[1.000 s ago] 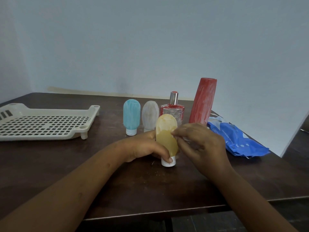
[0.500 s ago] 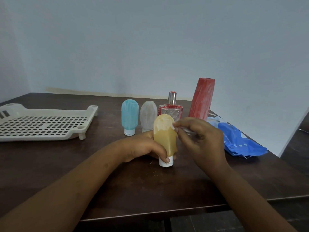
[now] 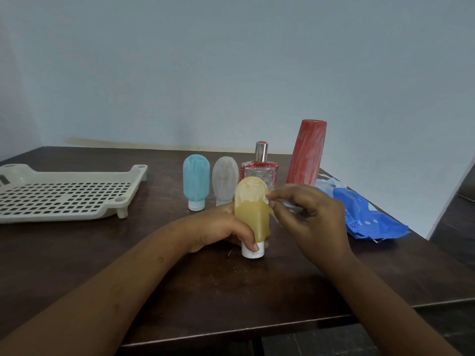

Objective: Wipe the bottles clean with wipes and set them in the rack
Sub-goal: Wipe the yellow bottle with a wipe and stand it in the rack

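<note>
Blue bottle (image 3: 195,181) stands cap-down right of the white rack (image 3: 64,196), grey bottle (image 3: 225,177) beside it. Left hand (image 3: 221,227) grips the yellow bottle (image 3: 253,214) low (fingers curled round it), cap on the table (image 3: 257,291), centre. Right hand (image 3: 311,219) pinches a wipe (image 3: 266,200) against its upper edge. Behind: glass bottle (image 3: 259,169), red bottle (image 3: 307,152); wipe pack (image 3: 370,217) far right.

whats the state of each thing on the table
yellow bottle, cap-down on table, top smeared white
left hand, grips yellow bottle's base
right hand, pinches wipe against yellow bottle
blue bottle, cap-down, streaky
white bottle, cap-down, streaky
perfume bottle, upright, capped
red bottle, standing, streaky
rack, no bottle in visible part
wipes pack, lying beside red bottle
</note>
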Demonstrator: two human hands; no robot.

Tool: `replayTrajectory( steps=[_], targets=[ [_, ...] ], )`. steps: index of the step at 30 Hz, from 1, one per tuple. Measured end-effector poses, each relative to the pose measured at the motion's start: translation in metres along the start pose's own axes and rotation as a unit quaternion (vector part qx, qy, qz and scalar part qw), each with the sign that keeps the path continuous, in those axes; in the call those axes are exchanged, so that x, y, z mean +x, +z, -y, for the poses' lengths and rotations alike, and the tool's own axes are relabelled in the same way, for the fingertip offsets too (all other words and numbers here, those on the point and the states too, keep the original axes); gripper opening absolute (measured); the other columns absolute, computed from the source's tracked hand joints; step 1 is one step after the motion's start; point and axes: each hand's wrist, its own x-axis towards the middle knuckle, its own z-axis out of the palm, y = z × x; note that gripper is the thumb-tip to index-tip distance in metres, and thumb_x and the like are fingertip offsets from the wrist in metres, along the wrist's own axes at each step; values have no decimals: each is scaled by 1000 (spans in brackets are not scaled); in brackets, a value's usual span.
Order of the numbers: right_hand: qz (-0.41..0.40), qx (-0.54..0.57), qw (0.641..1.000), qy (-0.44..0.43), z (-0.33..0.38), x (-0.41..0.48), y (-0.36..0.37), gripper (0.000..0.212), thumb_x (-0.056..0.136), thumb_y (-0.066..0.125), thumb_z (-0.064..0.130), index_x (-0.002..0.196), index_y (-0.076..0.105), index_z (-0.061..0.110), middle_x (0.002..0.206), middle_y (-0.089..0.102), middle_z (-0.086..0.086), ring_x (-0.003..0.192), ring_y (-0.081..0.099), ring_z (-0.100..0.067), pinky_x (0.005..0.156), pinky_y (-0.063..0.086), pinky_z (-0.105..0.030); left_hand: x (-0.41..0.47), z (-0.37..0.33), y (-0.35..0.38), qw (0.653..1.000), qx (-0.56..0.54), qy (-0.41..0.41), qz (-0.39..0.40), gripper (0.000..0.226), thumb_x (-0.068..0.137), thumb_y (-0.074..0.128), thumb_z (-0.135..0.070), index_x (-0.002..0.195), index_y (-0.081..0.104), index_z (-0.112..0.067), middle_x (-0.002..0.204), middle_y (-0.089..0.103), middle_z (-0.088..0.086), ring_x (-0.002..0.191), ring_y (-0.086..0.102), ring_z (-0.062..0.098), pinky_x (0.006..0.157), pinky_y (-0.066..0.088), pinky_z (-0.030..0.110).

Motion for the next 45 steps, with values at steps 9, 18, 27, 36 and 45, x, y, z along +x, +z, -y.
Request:
replayTrajectory(
  steps=[9, 18, 27, 36, 45],
  targets=[
    [0, -18, 1000, -15, 0, 0, 2, 12, 83, 66, 16, 93, 73, 14, 93, 64, 14, 92, 58, 11, 78, 44, -6, 0, -1, 1, 1000, 6, -7, -12, 38, 78, 65, 6, 104, 59, -21, 95, 69, 0, 93, 65, 12, 82, 51, 21],
    [38, -63, 995, -74, 5, -3, 4, 19, 84, 58, 17, 95, 72, 10, 95, 69, 3, 94, 58, -2, 83, 45, -11, -1, -1, 3, 1000, 23, 2, -15, 27, 81, 65, 2, 95, 61, -21, 86, 69, -7, 79, 66, -1, 72, 50, 11],
    [35, -59, 996, -55, 3, -2, 4, 17, 84, 59, 18, 93, 72, 12, 94, 65, 10, 93, 58, 0, 81, 44, -9, -1, -1, 4, 999, 33, 8, -17, 25, 82, 64, 3, 94, 60, -18, 84, 67, -6, 72, 65, -4, 65, 49, 9],
    [31, -34, 999, -14, 9, -2, 5, 12, 84, 65, 19, 96, 61, 20, 87, 62, 12, 80, 59, -3, 65, 47, -15, -1, 2, 6, 995, 74, 40, -46, 28, 75, 75, -10, 101, 64, -11, 95, 69, 8, 88, 65, 12, 82, 49, 25],
    [29, -38, 999, -14, 15, -1, 4, 24, 82, 68, 17, 97, 50, 26, 86, 64, 9, 83, 59, -5, 65, 45, -9, -2, 1, 9, 987, 132, 66, -65, 48, 61, 74, -34, 103, 66, -13, 99, 71, 10, 96, 66, 22, 91, 50, 45]
  ],
)
